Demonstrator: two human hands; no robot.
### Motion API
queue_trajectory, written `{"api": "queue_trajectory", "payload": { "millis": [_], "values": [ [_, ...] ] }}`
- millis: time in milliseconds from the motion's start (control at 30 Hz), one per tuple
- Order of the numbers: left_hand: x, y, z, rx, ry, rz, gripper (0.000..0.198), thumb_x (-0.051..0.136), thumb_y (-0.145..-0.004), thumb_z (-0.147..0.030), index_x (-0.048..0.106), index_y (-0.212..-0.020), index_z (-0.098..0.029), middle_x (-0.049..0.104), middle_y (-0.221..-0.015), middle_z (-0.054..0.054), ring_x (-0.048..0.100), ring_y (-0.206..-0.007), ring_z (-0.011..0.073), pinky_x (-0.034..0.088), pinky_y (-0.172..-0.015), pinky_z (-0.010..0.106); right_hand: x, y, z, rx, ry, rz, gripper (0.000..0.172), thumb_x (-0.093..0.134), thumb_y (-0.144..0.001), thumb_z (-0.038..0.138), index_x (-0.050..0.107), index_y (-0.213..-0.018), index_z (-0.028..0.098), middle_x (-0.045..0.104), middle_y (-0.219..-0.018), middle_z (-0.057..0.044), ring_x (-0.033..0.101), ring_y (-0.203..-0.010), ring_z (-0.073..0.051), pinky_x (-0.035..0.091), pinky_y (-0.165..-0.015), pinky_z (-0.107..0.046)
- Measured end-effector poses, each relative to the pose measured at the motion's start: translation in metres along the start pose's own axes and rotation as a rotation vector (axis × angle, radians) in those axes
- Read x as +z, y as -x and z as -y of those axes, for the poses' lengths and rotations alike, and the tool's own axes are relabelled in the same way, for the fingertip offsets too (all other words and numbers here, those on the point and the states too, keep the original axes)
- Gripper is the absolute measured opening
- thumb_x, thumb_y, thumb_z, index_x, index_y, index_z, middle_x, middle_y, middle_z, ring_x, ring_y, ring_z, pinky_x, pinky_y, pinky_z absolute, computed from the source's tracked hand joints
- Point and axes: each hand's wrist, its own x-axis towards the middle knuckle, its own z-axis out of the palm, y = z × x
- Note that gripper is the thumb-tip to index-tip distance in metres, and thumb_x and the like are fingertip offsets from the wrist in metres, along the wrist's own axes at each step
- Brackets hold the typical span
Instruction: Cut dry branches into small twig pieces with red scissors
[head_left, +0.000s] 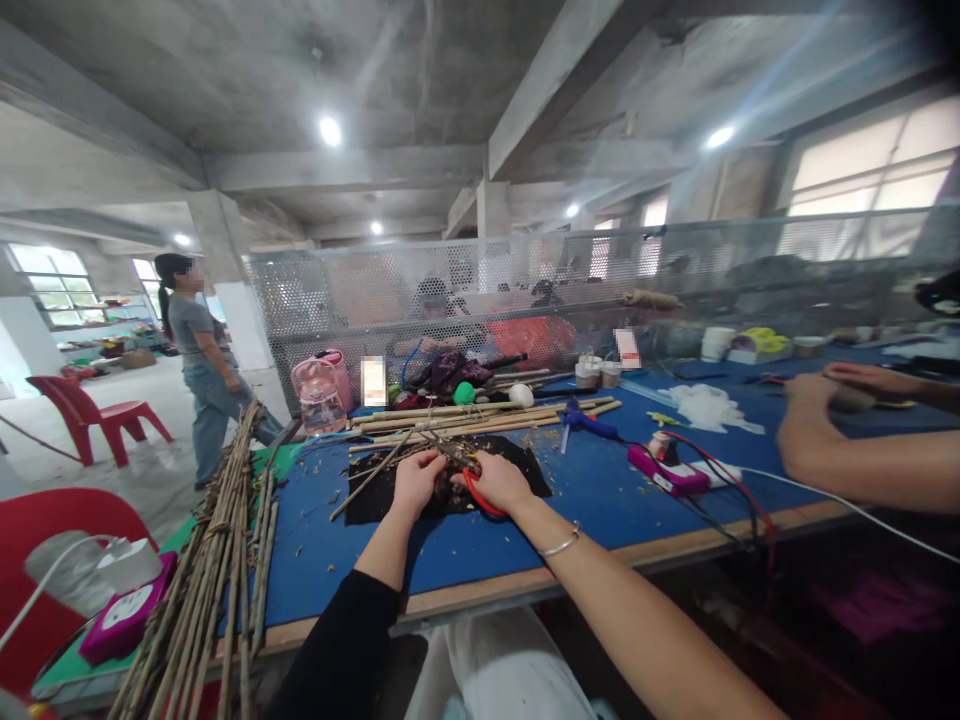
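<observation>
My right hand [499,482] is closed around a pair of scissors with red handles [480,495], and its blades point up and left over a black cloth [529,465]. Close beside it, my left hand [416,483] is closed with thumb and fingertips together. Whatever it pinches is small and dark, and I cannot make out what it is. Brown scraps and bits of bark lie under and between both hands on the cloth. A thin stick [367,487] slants across the cloth's left part.
Bamboo-like sticks [480,420] lie behind the cloth; a long bundle of sticks [217,540] is at the left edge. On the blue table [585,515] are a blue glue gun [589,420], a purple power strip [664,470] and cables. A co-worker's arms [832,430] reach in from the right.
</observation>
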Motion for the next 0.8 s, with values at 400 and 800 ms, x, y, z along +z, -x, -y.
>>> {"api": "queue_trajectory", "payload": {
  "millis": [400, 800],
  "values": [
    [-0.0024, 0.0091, -0.0099, 0.243, -0.31, -0.071, 0.027, 0.053, -0.07, -0.031, 0.07, -0.079, -0.013, 0.061, -0.056, 0.001, 0.049, -0.047, 0.011, 0.038, -0.05, 0.022, -0.0036, 0.0041, 0.0027, -0.073, 0.078, -0.124, 0.049, 0.05, -0.068, 0.065, 0.055, -0.087, 0.02, 0.063, -0.086, -0.007, 0.059, -0.082, -0.021, 0.038, -0.066, -0.027],
    [-0.0011, 0.0072, -0.0051, 0.282, -0.362, -0.072, 0.024, 0.055, -0.07, -0.03, 0.07, -0.082, -0.017, 0.069, -0.079, 0.006, 0.06, -0.071, 0.0184, 0.043, -0.07, 0.027, 0.0015, 0.0003, -0.0019, -0.044, 0.026, -0.069, 0.048, 0.052, -0.066, 0.065, 0.055, -0.082, 0.02, 0.064, -0.079, -0.007, 0.061, -0.075, -0.022, 0.037, -0.06, -0.027]
  ]
}}
